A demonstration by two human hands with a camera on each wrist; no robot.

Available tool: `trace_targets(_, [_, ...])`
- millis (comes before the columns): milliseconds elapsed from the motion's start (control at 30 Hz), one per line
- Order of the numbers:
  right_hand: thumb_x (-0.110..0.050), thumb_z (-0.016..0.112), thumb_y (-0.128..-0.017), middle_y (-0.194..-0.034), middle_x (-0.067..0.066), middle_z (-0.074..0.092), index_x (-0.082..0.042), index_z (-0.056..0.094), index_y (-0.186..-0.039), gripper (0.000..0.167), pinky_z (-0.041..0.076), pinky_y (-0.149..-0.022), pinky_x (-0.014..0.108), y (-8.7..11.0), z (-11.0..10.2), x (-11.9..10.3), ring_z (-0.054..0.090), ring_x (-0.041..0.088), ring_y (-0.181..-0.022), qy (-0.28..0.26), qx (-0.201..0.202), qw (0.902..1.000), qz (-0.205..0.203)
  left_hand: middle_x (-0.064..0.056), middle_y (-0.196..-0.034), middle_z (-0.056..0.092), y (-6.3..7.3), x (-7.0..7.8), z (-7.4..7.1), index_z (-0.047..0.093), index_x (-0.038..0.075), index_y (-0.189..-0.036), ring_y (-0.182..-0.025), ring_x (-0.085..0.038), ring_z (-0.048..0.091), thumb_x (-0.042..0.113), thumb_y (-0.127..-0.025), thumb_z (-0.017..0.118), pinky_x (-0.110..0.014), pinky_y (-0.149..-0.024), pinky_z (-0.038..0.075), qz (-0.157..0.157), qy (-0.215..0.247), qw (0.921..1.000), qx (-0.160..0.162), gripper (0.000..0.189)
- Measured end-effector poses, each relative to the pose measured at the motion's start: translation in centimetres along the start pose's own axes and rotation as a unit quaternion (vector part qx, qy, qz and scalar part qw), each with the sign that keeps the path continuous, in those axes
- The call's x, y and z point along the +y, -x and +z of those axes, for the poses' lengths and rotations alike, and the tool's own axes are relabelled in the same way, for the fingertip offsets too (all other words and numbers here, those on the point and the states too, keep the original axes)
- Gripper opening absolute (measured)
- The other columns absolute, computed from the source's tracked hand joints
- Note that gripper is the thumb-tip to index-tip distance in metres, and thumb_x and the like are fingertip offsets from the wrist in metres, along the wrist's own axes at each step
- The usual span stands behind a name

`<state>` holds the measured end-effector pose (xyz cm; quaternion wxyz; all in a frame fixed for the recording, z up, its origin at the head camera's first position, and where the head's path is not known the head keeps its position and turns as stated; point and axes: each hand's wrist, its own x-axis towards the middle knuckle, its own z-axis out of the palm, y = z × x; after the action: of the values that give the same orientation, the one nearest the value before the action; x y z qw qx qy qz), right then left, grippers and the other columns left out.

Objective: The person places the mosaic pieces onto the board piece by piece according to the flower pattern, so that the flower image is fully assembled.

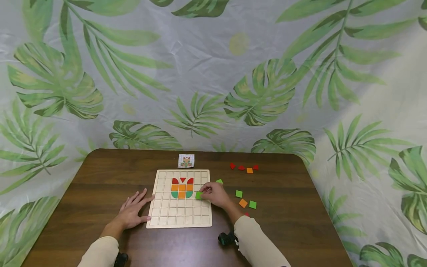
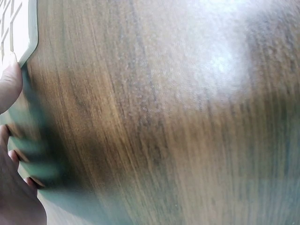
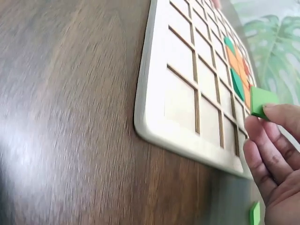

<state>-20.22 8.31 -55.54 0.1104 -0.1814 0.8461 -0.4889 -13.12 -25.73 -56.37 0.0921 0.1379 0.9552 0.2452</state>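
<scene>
A pale wooden grid board lies on the table, with red, orange and teal tiles set in its upper middle cells. Between thumb and fingers my right hand pinches a green square tile over the board's right side. That tile looks tilted in the right wrist view, close to the grid. My left hand has its fingers spread on the table, with thumb and index finger touching the board's left edge. In the left wrist view the thumb rests at the board's corner.
A small printed card with a tile picture lies behind the board. Right of the board are loose green tiles and an orange tile. Farther back are several red pieces and another orange square. A patterned cloth hangs behind the table.
</scene>
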Motion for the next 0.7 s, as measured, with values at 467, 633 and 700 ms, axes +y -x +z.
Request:
trace_targets(467, [-0.004,0.076,-0.081,-0.072,-0.003,0.063,-0.003,0.073,-0.084,0.005,0.045,-0.06,0.017,-1.1,3.1,-1.1,0.049,0.002,-0.063,0.038,-0.029,0.9978,-0.047,-0.022,-0.154,0.026,0.1,0.0,-0.1,0.047,0.015,-0.142,-0.138,-0.05,0.021,0.037,-0.078,0.076,-0.07,-0.105,0.014,0.003,-0.005,1.0,0.001,0.074])
trace_targets(633, [-0.004,0.074,-0.081,-0.074,-0.002,0.064,-0.003,0.073,-0.085,0.004,0.046,-0.06,0.017,-1.4,3.6,-1.6,0.05,0.002,-0.064,0.041,-0.032,0.9978,-0.041,-0.022,-0.155,0.025,0.0,-0.1,-0.1,0.046,0.015,-0.143,-0.138,-0.05,0.019,0.036,-0.079,0.076,-0.07,-0.105,0.013,0.001,0.001,1.0,-0.003,0.074])
trace_targets(700, [-0.004,0.073,-0.082,-0.075,-0.003,0.064,-0.003,0.072,-0.086,0.005,0.046,-0.061,0.017,-1.5,3.8,-1.7,0.05,0.002,-0.065,0.04,-0.032,0.9979,-0.039,-0.022,-0.155,0.024,0.0,-0.2,0.0,0.046,0.015,-0.143,-0.139,-0.05,0.018,0.035,-0.079,0.076,-0.07,-0.105,0.012,0.0,0.004,1.0,-0.003,0.074])
